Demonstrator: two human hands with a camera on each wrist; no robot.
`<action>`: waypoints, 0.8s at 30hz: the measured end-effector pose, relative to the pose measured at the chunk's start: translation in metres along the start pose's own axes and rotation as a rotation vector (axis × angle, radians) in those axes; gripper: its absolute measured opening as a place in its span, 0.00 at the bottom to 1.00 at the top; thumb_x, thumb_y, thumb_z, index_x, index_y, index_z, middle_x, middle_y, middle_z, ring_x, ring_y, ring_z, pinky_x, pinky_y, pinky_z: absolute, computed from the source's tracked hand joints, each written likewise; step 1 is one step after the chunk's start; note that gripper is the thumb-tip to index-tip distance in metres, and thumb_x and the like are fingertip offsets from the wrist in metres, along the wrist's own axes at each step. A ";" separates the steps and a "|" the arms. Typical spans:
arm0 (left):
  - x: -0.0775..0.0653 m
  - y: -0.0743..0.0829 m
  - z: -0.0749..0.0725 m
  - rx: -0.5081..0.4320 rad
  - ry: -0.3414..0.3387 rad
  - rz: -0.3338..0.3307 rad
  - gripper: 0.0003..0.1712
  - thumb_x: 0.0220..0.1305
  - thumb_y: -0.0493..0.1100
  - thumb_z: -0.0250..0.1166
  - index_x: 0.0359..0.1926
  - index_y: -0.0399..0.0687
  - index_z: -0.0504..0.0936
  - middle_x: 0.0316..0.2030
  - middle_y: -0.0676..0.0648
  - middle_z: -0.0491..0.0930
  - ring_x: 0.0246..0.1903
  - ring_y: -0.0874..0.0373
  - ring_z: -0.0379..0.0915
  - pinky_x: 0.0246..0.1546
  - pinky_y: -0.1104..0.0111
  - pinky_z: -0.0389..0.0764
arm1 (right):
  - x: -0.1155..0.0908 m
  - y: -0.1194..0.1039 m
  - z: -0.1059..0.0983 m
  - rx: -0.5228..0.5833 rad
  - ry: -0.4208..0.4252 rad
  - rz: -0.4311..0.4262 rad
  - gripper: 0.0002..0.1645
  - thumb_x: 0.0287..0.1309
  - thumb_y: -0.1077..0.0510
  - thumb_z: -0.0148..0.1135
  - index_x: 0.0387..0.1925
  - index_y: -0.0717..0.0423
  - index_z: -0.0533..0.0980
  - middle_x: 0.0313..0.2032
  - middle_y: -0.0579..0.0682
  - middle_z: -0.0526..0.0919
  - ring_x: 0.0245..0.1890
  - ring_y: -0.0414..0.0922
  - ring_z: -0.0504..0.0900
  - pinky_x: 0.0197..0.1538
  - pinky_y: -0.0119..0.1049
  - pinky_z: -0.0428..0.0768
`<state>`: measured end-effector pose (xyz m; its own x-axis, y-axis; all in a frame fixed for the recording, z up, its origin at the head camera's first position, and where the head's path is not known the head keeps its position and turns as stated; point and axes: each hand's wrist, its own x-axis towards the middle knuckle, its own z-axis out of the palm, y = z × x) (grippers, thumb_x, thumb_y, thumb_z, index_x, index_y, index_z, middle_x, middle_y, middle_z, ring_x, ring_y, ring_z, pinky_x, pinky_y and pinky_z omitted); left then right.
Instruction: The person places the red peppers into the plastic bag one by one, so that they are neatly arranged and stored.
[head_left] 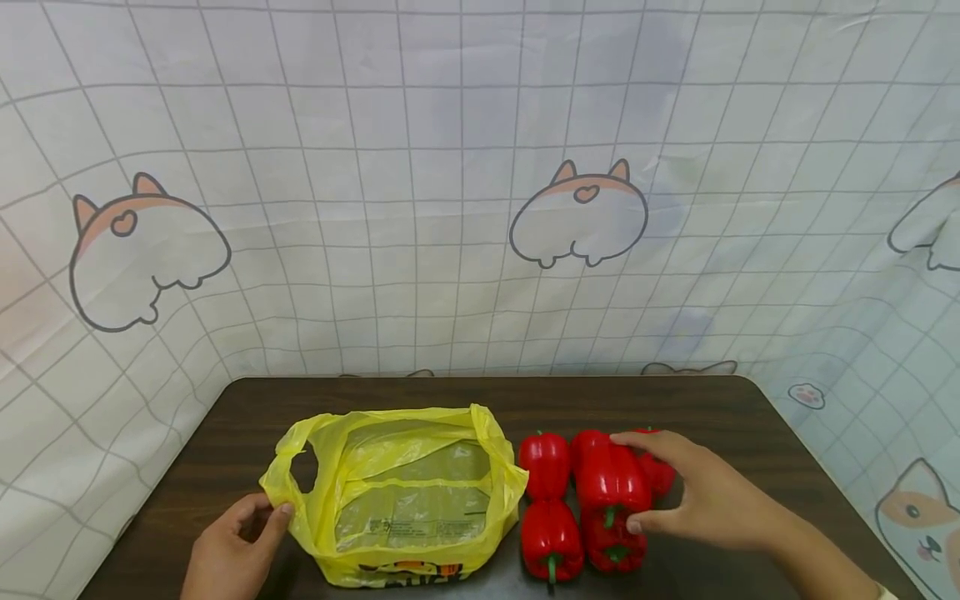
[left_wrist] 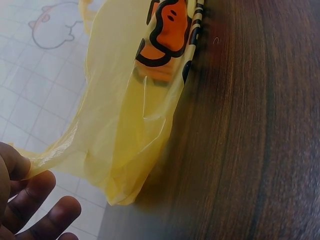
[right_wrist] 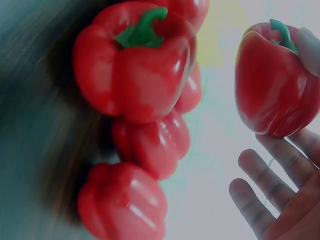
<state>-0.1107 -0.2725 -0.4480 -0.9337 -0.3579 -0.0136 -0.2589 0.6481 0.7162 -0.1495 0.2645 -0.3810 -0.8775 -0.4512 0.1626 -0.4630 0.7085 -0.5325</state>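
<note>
A yellow plastic bag (head_left: 315, 525) stands with its mouth spread wide on the dark table. My left hand (head_left: 232, 546) pinches its left handle side between thumb and index finger, while the other fingers stay loose below in the left wrist view. To the right of the bag, my right hand (head_left: 712, 492) grips a red bell pepper (head_left: 611, 475) between thumb and fingertips. The right wrist view shows this held pepper (right_wrist: 272, 82) lifted off the table, apart from the others. Several more red bell peppers, such as the front one (head_left: 551, 537), are grouped beneath and around it.
The dark wood-grain table (head_left: 712, 408) carries the bag and the peppers. Behind it and at its sides hangs a pale gridded cloth (head_left: 450, 317) with cartoon animal prints. The bag's right edge lies close to the nearest peppers.
</note>
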 end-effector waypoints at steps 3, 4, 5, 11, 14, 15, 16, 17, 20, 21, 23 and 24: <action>0.000 0.000 0.000 -0.003 -0.001 0.005 0.31 0.70 0.63 0.64 0.51 0.39 0.85 0.39 0.46 0.87 0.37 0.52 0.82 0.32 0.62 0.80 | 0.005 -0.005 0.001 0.014 -0.011 -0.003 0.50 0.45 0.30 0.79 0.70 0.28 0.69 0.59 0.40 0.77 0.55 0.47 0.78 0.49 0.53 0.81; -0.001 0.000 0.000 -0.004 -0.002 0.006 0.31 0.70 0.63 0.64 0.51 0.39 0.85 0.39 0.46 0.87 0.38 0.52 0.82 0.33 0.62 0.80 | 0.007 -0.007 0.001 0.015 -0.015 -0.003 0.50 0.45 0.30 0.79 0.70 0.28 0.69 0.59 0.40 0.77 0.54 0.46 0.78 0.48 0.52 0.82; -0.001 0.000 0.000 -0.005 -0.002 0.007 0.31 0.70 0.63 0.64 0.51 0.38 0.85 0.39 0.45 0.87 0.38 0.51 0.82 0.33 0.62 0.80 | 0.008 -0.008 0.002 0.021 -0.022 0.000 0.50 0.45 0.31 0.80 0.70 0.27 0.68 0.58 0.39 0.76 0.54 0.46 0.78 0.46 0.50 0.82; -0.001 0.001 0.000 -0.013 -0.003 0.004 0.29 0.71 0.61 0.65 0.50 0.38 0.85 0.37 0.47 0.87 0.36 0.54 0.81 0.32 0.62 0.80 | 0.016 -0.016 0.006 0.058 -0.065 0.020 0.50 0.45 0.33 0.81 0.70 0.23 0.67 0.60 0.41 0.76 0.56 0.50 0.76 0.45 0.48 0.84; -0.002 0.002 0.001 -0.018 -0.002 0.000 0.28 0.71 0.61 0.65 0.50 0.38 0.85 0.37 0.47 0.87 0.34 0.56 0.80 0.31 0.64 0.79 | 0.020 -0.018 0.009 0.081 -0.077 0.018 0.51 0.45 0.32 0.81 0.70 0.25 0.67 0.61 0.40 0.75 0.57 0.51 0.76 0.46 0.50 0.83; -0.002 0.002 0.001 -0.017 0.001 -0.001 0.28 0.71 0.61 0.65 0.50 0.39 0.85 0.37 0.47 0.87 0.35 0.56 0.80 0.31 0.64 0.78 | 0.021 -0.020 0.010 0.085 -0.080 0.019 0.51 0.45 0.32 0.81 0.70 0.25 0.67 0.61 0.40 0.75 0.57 0.51 0.76 0.46 0.51 0.83; -0.002 0.003 0.001 -0.017 0.002 -0.001 0.28 0.71 0.61 0.65 0.50 0.38 0.85 0.37 0.47 0.87 0.35 0.56 0.80 0.31 0.64 0.78 | 0.023 -0.021 0.010 0.090 -0.083 0.020 0.51 0.44 0.32 0.80 0.70 0.25 0.67 0.62 0.40 0.75 0.57 0.52 0.75 0.46 0.52 0.83; -0.002 0.003 0.001 -0.015 0.006 0.000 0.28 0.71 0.61 0.65 0.50 0.39 0.85 0.37 0.47 0.87 0.35 0.55 0.80 0.31 0.64 0.78 | 0.024 -0.022 0.011 0.095 -0.086 0.021 0.51 0.44 0.32 0.80 0.70 0.25 0.67 0.62 0.41 0.74 0.58 0.52 0.75 0.46 0.52 0.83; -0.001 0.003 0.001 -0.011 0.010 0.003 0.28 0.70 0.61 0.65 0.51 0.38 0.85 0.38 0.46 0.87 0.36 0.54 0.81 0.31 0.63 0.79 | 0.027 -0.026 0.013 0.102 -0.097 0.022 0.51 0.45 0.32 0.80 0.70 0.24 0.67 0.62 0.40 0.74 0.58 0.52 0.74 0.44 0.49 0.84; -0.001 0.003 0.001 -0.009 0.010 0.002 0.29 0.70 0.61 0.65 0.51 0.38 0.85 0.38 0.45 0.87 0.36 0.54 0.81 0.31 0.63 0.79 | 0.028 -0.028 0.014 0.105 -0.102 0.023 0.51 0.45 0.33 0.81 0.70 0.23 0.67 0.62 0.40 0.74 0.58 0.52 0.75 0.44 0.48 0.85; -0.002 0.003 0.000 -0.009 0.009 0.000 0.29 0.70 0.61 0.65 0.51 0.38 0.85 0.39 0.45 0.87 0.36 0.53 0.81 0.31 0.63 0.79 | 0.030 -0.030 0.016 0.109 -0.110 0.019 0.51 0.45 0.34 0.81 0.70 0.23 0.67 0.61 0.39 0.74 0.57 0.51 0.75 0.43 0.46 0.85; -0.002 0.003 0.000 -0.008 0.008 -0.001 0.29 0.70 0.62 0.65 0.51 0.38 0.85 0.39 0.45 0.87 0.36 0.53 0.81 0.31 0.63 0.79 | 0.031 -0.032 0.017 0.109 -0.113 0.015 0.51 0.45 0.34 0.81 0.70 0.24 0.67 0.61 0.38 0.74 0.57 0.50 0.75 0.42 0.45 0.85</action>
<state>-0.1100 -0.2699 -0.4462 -0.9314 -0.3640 -0.0090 -0.2579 0.6420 0.7220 -0.1603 0.2188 -0.3729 -0.8616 -0.5037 0.0630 -0.4285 0.6551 -0.6223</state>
